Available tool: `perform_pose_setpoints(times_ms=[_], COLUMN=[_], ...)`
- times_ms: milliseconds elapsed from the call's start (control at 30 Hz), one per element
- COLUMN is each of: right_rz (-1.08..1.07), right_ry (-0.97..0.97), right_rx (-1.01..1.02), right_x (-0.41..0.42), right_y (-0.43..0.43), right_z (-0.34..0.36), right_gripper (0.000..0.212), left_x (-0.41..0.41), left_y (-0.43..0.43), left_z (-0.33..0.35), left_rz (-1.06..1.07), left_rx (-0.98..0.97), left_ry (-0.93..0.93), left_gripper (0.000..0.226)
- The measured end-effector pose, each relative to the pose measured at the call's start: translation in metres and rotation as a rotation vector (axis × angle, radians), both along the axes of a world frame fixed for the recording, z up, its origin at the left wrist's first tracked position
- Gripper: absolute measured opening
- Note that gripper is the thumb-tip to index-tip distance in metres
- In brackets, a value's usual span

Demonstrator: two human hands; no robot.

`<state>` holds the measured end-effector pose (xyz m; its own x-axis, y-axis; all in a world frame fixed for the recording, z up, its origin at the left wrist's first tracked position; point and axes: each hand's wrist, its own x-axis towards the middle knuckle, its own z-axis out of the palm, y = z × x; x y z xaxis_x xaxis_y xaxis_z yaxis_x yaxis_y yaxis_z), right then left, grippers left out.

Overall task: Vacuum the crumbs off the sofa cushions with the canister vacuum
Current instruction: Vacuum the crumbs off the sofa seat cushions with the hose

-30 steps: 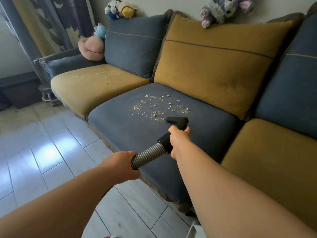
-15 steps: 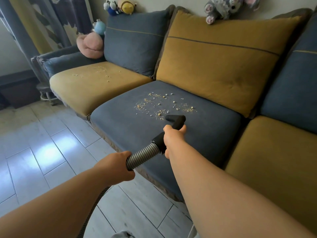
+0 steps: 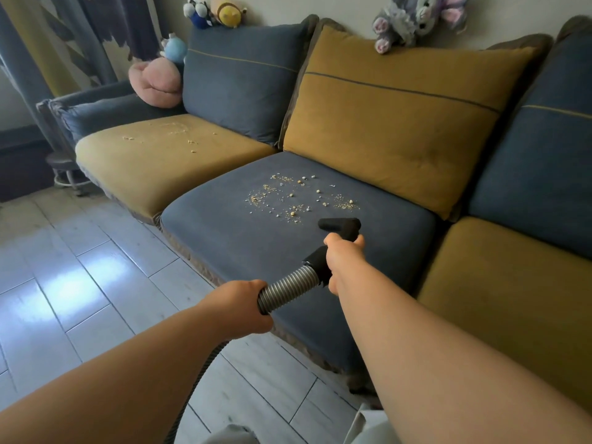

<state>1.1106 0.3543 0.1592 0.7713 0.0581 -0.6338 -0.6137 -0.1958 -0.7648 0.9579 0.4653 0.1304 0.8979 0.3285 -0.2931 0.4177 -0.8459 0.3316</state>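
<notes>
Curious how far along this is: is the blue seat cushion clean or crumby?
Crumby. Crumbs lie scattered over the blue seat cushion, beyond the black nozzle that the right hand grips; the left hand holds the hose.

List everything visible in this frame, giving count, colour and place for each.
seat cushions: three; mustard, blue, mustard; left to right along the sofa
back cushions: three; blue, mustard, blue; upright behind the seats
crumbs: many; pale; scattered on the blue seat, fewer on the left mustard seat
nozzle: one; black; at the near edge of the crumbs
hose: one; grey, ribbed; runs from the nozzle down towards the floor
plush toys: several; mixed colours; on the sofa back and in the left corner
stool: one; dark; beyond the sofa's left end
floor: pale tiles
left hand: grips the hose
right hand: grips the nozzle's neck
</notes>
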Motion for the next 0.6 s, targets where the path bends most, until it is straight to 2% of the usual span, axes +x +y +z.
perform_pose_setpoints(times_ms=[100, 600], right_rz=[0.032, 0.059], right_ry=[0.002, -0.017], right_rx=[-0.027, 0.151], right_x=[-0.004, -0.038], right_y=[0.003, 0.074], right_z=[0.002, -0.01], right_gripper=[0.081, 0.074], left_x=[-0.005, -0.046], left_y=[0.003, 0.06], left_z=[0.001, 0.003], left_rz=[0.01, 0.169], left_rx=[-0.02, -0.001], left_ry=[-0.002, 0.029], left_gripper=[0.018, 0.018])
